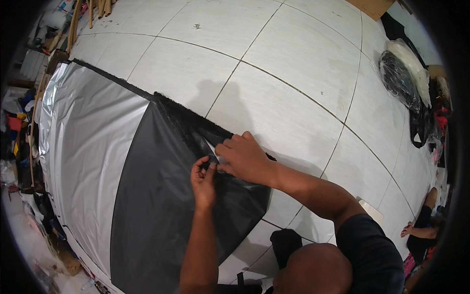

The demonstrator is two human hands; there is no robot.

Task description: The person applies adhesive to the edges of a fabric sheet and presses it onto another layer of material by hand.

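A large sheet, part black fabric (161, 206) and part shiny silver fabric (93, 127), lies spread over the tiled floor. Along its far side runs a fuzzy black edge strip (115, 79). My left hand (203, 181) pinches a bit of the black fabric near the folded far edge, thumb against fingers. Close beside it, my right hand (245, 158) has its fingers curled down on the same edge, gripping the fabric. A small pale sliver shows between the folds by my right fingertips. The fingertips partly hide what lies between them.
White floor tiles (289, 98) stretch beyond the sheet. Plastic bags (401, 78), black and clear, lie at the far right. Cardboard (369, 7) sits at the top. Mixed scraps (19, 122) crowd the left side. Another person's hand (407, 229) shows at the right edge.
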